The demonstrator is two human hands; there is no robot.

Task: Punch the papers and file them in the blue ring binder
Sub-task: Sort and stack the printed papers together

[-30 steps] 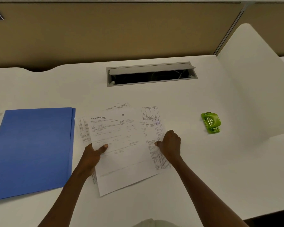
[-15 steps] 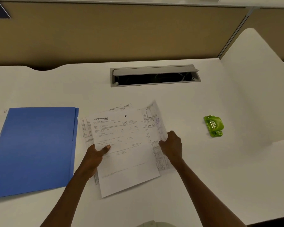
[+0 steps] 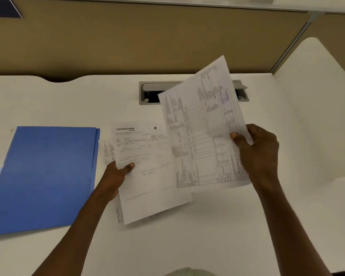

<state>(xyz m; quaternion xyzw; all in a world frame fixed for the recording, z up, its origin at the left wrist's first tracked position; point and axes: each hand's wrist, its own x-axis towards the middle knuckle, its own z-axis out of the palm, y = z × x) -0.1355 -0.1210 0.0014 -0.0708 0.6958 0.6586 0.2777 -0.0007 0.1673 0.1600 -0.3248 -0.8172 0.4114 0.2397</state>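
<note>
Blue binder (image 3: 46, 176): lying closed, contents hidden.
Right hand (image 3: 259, 154): pinching 1 printed sheet (image 3: 203, 132), lifting it.
Left hand (image 3: 116, 176): thumb pressing the paper stack (image 3: 147, 176) beside the binder.

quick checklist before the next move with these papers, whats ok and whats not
1. Right hand grips the lifted sheet by its right edge: ok.
2. Left hand pins the remaining papers with its thumb on top: ok.
3. Papers squared into one stack: not ok, the sheets are fanned and one is in the air.
4. Blue ring binder open to receive them: not ok, it lies closed at the left.
5. Hole punch within reach: cannot tell, it is not visible.
6. Holes already punched: cannot tell.
</note>
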